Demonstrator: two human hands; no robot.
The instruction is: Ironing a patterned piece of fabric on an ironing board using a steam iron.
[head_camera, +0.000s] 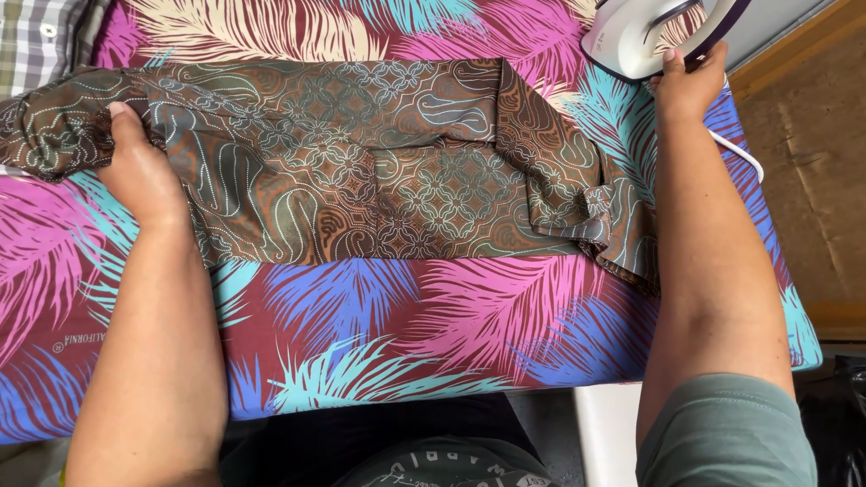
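Nearest to the camera is the person's grey shirt (451, 464), and just past it starts the ironing board (379, 334). Its cover has big feather shapes in pink, blue, turquoise and cream on a dark red ground. There is no container in view; everything lies flat on the board.

On the far half of the board lies a brown patterned garment (361, 162), with fine dotted curls and lattice ornaments in pale blue and orange. It is spread lengthwise along the board. Its right end is folded and a little crumpled, near the right edge of the board, and its left end is bunched.

To the right of the board there is brown floor (812, 135) and a strip of wood. At the far left corner, beyond the garment, a checked cloth (41, 36) is visible.

The left hand (135, 167) rests palm down on the left part of the garment, fingers bent into the bunched cloth and pressing it to the board.

The right hand (687, 86) is at the far right corner of the board and closes around the handle of a white and purple iron (645, 32), which stands beyond the garment, apart from it. A white cord (740, 153) runs beside the right wrist
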